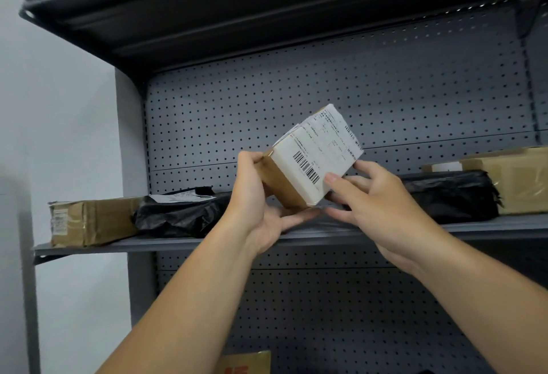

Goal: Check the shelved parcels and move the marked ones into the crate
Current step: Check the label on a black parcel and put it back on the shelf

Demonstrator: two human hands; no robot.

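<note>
Holding a small cardboard box (308,163) up in front of the grey metal shelf (207,240), you keep it clear of the shelf board and tilted, with one corner pointing up. Its sides are plain brown. The face turned towards you is covered by a white shipping label with a barcode and rows of small print, too fine to read, and the label's upper end sticks out past the box edge. Your left hand (261,201) grasps the box's left end, thumb hooked over the upper corner and fingers spread underneath. Your right hand (373,201) grips the lower right corner, thumb pressed flat on the label, the other fingers curled behind and below. At the shelf's left end lies a battered brown carton (89,221), with a black plastic-wrapped parcel (181,216) beside it. Towards the shelf's right end sit another black parcel (450,195) and a taped brown carton (522,181).
</note>
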